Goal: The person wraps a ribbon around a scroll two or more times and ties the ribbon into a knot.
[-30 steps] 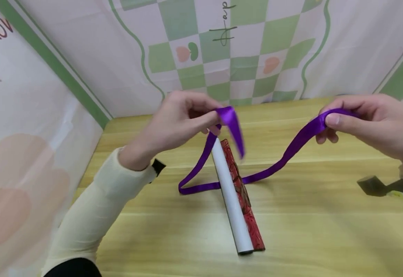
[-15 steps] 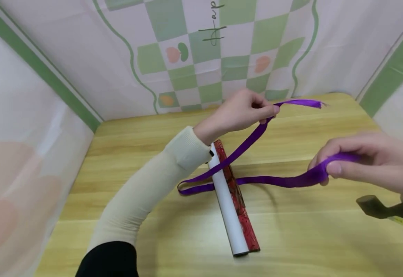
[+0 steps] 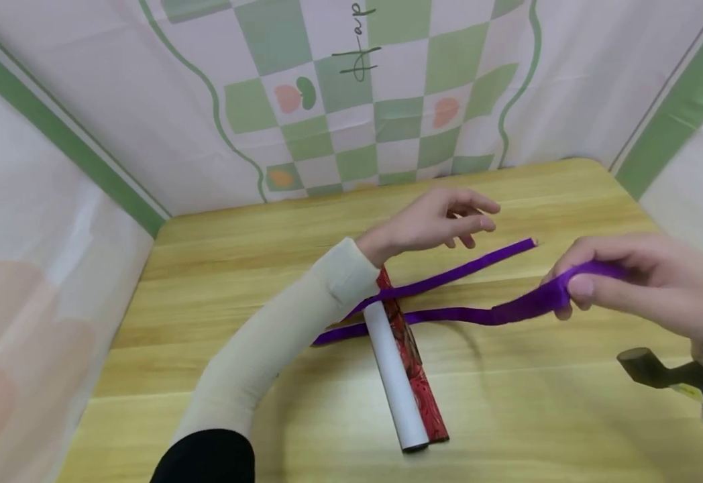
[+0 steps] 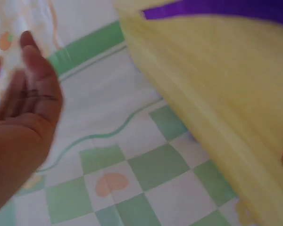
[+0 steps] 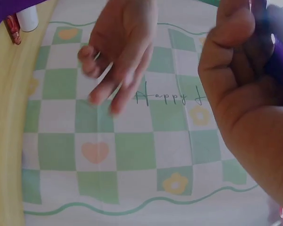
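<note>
A purple ribbon (image 3: 454, 314) runs under a white roll (image 3: 392, 376) and a red patterned strip (image 3: 426, 396) that lie side by side on the table. At the left it folds back, and its free end crosses over the red strip toward the right. My left hand (image 3: 436, 218) hovers above that free end, fingers loosely spread and holding nothing; its forearm hides the ribbon's fold and the roll's far end. On the right, my right hand (image 3: 641, 288) pinches the other length of ribbon between thumb and fingers, lifting it off the table.
The wooden table (image 3: 545, 402) meets a hanging cloth (image 3: 357, 121) with green checks at its back edge. More cloth stands at the left and right. A dark wrist mount (image 3: 650, 369) sticks out beneath my right hand.
My left hand carried the ribbon's end rightward across the roll, then let it go; the end has dropped lower. My right hand came down, still pinching its length.
</note>
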`<act>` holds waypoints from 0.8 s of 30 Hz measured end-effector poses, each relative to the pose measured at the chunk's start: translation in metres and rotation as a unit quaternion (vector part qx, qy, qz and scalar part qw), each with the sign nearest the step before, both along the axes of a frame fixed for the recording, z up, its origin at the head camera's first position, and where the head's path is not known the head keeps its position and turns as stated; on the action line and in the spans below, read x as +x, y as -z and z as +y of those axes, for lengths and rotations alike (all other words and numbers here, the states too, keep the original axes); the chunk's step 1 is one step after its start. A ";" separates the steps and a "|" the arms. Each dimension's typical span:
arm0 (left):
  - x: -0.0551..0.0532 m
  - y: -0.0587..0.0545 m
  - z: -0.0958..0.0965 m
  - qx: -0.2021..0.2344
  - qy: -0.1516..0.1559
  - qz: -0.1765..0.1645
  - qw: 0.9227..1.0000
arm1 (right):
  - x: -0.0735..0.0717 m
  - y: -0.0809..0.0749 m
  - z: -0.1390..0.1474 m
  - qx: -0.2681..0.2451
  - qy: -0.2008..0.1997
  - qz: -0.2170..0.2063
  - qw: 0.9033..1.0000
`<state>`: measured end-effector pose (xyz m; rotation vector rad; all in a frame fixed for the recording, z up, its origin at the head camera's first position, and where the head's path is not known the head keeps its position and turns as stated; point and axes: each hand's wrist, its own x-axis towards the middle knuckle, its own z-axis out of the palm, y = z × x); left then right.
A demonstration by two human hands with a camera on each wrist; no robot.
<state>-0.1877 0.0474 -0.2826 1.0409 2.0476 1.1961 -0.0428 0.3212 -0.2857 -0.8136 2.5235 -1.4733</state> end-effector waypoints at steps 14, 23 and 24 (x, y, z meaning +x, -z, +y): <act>0.072 0.024 0.000 0.223 -0.143 0.202 0.943 | -0.014 -0.017 -0.038 -0.022 0.179 0.006 0.984; 0.067 0.033 -0.003 0.236 -0.171 0.234 0.928 | -0.019 -0.005 -0.046 -0.026 0.170 -0.009 0.985; 0.067 0.032 -0.005 0.232 -0.177 0.223 0.930 | -0.020 -0.002 -0.046 -0.018 0.166 -0.017 0.986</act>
